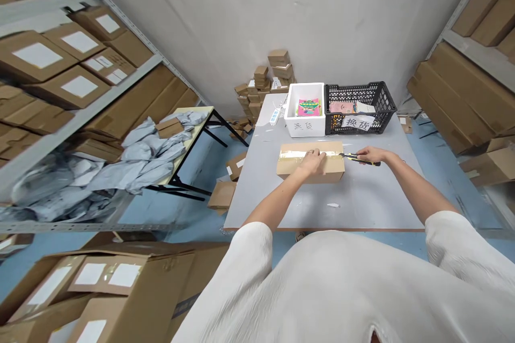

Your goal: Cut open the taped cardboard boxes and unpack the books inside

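Note:
A closed cardboard box lies on the grey table, with a strip of clear tape along its top seam. Resting on top of the box is my left hand, its fingers laid over the lid near the tape. My right hand grips a black and yellow utility knife just right of the box. The knife's tip meets the right end of the taped seam; whether it has gone into the tape is too small to tell.
Behind the box stand a white foam bin with colourful booklets and a black plastic crate. A power strip lies at the table's left. Shelves of boxes flank both sides; a side table bears grey parcels.

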A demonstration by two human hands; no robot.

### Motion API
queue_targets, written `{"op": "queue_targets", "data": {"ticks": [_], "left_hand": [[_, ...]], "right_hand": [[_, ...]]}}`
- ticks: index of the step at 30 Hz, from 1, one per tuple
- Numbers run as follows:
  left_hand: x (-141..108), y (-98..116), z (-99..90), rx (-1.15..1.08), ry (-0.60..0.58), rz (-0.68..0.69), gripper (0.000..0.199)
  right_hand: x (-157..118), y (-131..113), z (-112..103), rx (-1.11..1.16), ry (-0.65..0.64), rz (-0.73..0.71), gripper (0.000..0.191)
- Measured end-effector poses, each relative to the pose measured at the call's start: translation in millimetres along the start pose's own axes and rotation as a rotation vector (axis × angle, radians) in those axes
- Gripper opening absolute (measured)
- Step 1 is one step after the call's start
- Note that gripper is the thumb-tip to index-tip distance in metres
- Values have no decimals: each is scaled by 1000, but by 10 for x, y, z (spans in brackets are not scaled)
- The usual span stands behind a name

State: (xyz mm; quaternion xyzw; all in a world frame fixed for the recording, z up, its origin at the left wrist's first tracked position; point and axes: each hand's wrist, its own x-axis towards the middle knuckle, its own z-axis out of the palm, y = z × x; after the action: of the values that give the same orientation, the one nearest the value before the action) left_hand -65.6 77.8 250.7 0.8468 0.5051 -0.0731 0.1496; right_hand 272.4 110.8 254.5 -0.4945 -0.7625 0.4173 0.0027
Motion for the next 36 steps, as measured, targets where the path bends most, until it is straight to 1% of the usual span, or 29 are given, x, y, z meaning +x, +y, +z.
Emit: {"op": "queue_targets", "data": {"ticks": [3,7,9,12,13,14,16,18,21,23,25,28,31,34,36], "left_hand": [[15,-10,-10,3,2,-2,82],[16,-25,-20,-8,-5,-1,81],[8,-40,-14,-19,-6,0,82],[11,-58,-5,-73,16,-5,96],[21,-57,-6,-97,33,-13,95],[37,-49,-9,-118,56,-28,88],[82,-20,-18,-137,116,-79,63],[135,15,-23,-122,177,-138,47],[211,38,-16,-83,213,-168,41],[264,27,-6,-61,212,-139,45],[326,11,5,-41,206,-99,55],[419,6,39,-10,166,-57,66],[467,20,114,-18,143,-42,65],[466,19,207,-47,173,-38,66],[463,8,251,-46,195,-34,71]], "right_hand": [[-15,-7,75,49,3,-8,55],[-146,88,114,141,-53,24,56],[-253,145,117,186,-13,71,56],[-389,183,126,265,96,141,57],[-418,181,134,286,122,147,56],[-438,173,146,299,142,141,56],[-454,142,176,297,172,102,53],[-452,93,213,257,205,60,51],[-445,0,266,103,265,10,46],[-442,-56,295,-54,305,-18,43],[-436,-94,319,-205,328,-29,43],[-416,-111,362,-344,326,-14,46],[-391,-92,428,-395,369,14,47],[-369,-53,511,-391,429,35,48],[-355,-23,559,-371,447,30,47]]}}
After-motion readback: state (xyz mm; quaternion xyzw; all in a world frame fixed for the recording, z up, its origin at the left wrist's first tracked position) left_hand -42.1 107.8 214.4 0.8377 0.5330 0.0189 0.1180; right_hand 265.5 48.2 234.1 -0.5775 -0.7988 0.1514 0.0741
